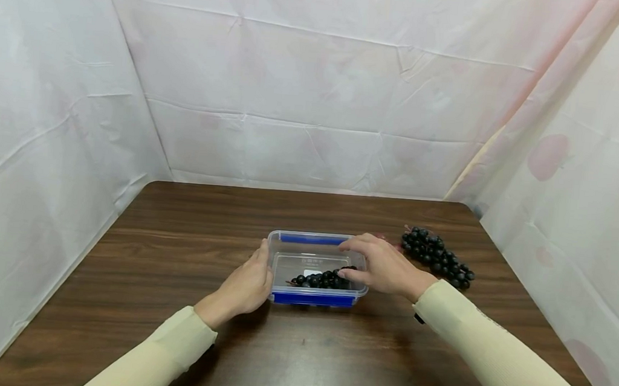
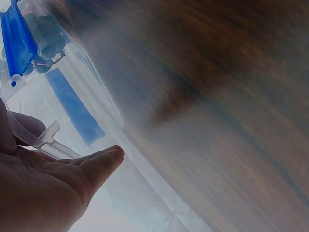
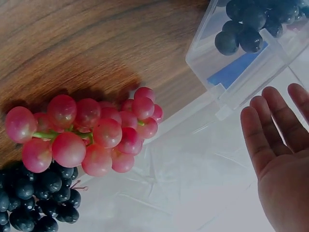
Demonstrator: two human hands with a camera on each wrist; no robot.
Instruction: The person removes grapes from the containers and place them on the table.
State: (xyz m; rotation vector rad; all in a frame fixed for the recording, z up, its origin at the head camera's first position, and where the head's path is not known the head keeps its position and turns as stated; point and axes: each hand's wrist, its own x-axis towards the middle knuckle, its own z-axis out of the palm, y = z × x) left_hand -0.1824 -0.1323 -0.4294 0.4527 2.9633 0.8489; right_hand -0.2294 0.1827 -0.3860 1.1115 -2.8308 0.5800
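Note:
A clear plastic box (image 1: 304,259) with blue clips stands on the table. Inside it, along the near side, lies a bunch of black grapes (image 1: 321,280). My left hand (image 1: 245,282) rests against the box's left wall with its fingers extended; in the left wrist view those fingers (image 2: 101,166) lie at the clear rim. Over the box's right end is my right hand (image 1: 382,265), thumb close above the grapes and fingers spread over the rim. The right wrist view shows this hand's fingers (image 3: 280,121) apart and fairly straight, beside the box wall.
Right of the box, another bunch of black grapes (image 1: 438,257) lies on the brown wooden table (image 1: 192,226). Beside it is a bunch of red grapes (image 3: 96,130), mostly hidden behind my right hand in the head view. White sheets (image 1: 307,84) hang around the table's back and sides.

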